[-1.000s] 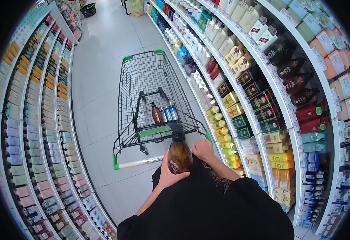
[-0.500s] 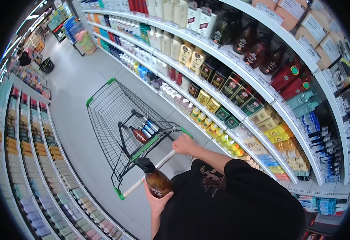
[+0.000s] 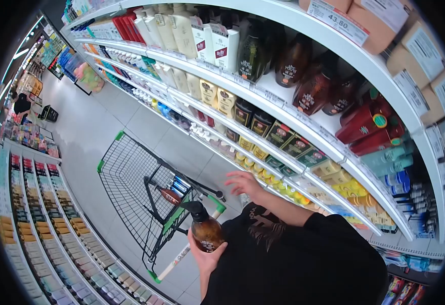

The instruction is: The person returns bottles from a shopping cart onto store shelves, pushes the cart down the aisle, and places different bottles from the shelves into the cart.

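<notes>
My left hand (image 3: 205, 256) is wrapped round a brown pump bottle (image 3: 207, 233) with a black top, held upright in front of my black shirt, over the cart's handle (image 3: 174, 263). Raised off the handle, my right hand (image 3: 244, 184) has its fingers spread and nothing in them. Below and beyond is a wire shopping cart (image 3: 126, 190) with green corners. A reddish-brown bottle (image 3: 170, 195) and several blue and silver items (image 3: 180, 184) lie in it.
Shelves (image 3: 278, 104) on the right hold several brown pump bottles (image 3: 314, 94), white bottles and boxes. Low shelves (image 3: 55, 218) run along the left. Far up the aisle are a black basket (image 3: 49, 114) and a person in black (image 3: 22, 104).
The view has turned towards the right shelves. My right hand touched the cart handle half a second ago and has now lifted off, fingers opened. The bottle stays in my left hand.
</notes>
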The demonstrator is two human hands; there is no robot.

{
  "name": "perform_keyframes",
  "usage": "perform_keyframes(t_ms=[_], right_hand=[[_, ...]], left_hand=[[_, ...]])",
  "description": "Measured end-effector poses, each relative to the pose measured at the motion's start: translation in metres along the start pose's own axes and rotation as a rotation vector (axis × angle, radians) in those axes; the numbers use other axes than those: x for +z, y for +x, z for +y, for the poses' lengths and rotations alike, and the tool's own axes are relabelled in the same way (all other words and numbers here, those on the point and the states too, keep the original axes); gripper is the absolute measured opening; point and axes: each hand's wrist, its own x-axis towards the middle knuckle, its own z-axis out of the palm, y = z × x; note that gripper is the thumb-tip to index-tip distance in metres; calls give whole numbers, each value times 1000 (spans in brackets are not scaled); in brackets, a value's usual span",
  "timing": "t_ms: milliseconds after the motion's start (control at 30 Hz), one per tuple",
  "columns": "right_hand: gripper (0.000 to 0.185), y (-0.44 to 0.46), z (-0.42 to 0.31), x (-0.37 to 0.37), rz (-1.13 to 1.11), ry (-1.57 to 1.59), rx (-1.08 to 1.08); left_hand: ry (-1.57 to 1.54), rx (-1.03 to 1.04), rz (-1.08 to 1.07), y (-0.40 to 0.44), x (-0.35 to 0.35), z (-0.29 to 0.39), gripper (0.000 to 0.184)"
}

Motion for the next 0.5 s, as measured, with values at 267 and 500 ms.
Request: perform_keyframes(t_ms=[267,500], right_hand=[[58,-34,-79,-33,-498,-262,34],[77,-59,-126,-27,-266,-421,-396]], left_hand=[[-20,61,-50,83,74,32,104],[108,285,-122,142,129,65,101]])
